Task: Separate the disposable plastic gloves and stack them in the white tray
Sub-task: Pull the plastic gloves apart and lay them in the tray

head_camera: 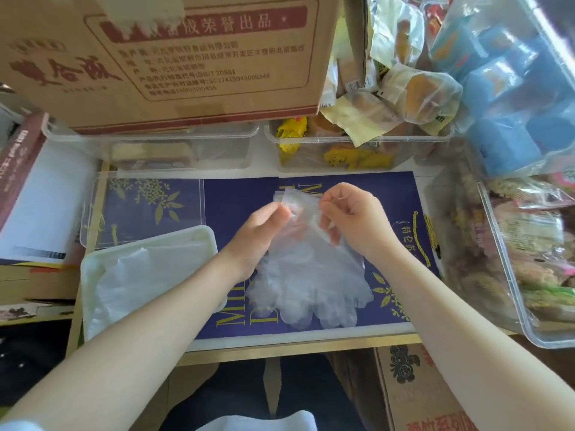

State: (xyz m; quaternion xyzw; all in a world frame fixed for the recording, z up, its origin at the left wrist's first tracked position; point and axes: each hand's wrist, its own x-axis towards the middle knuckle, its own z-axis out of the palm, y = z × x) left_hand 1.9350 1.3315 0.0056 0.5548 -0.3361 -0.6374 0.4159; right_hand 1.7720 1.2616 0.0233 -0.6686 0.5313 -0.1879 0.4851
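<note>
At the far left a dark red book (pixel 17 163) lies over white sheets of paper (pixel 46 209), and just right of them the white tray (pixel 93 269) sits at the near left corner of the table, a separated clear glove (pixel 130 284) lying flat inside it. Behind the tray a brown cardboard box (pixel 161 57) with red print rests on a clear plastic bin (pixel 149 147). A navy blue printed mat (pixel 236 197) with gold lettering covers the middle of the table. Above it the left hand (pixel 258 231) pinches the cuff end of the bunch of disposable plastic gloves (pixel 311 275) between thumb and fingertips, and the right hand (pixel 351 219), fingers curled, grips the same cuff edge from the other side; the bunch is lifted at the cuffs while its finger ends trail down onto the mat toward the near edge. Behind the right hand a second clear bin (pixel 357 150) holds wrapped snacks. To the right, a pack of blue rolls (pixel 510 98) in clear wrap stands above a large clear container (pixel 510 275) full of packaged food.
</note>
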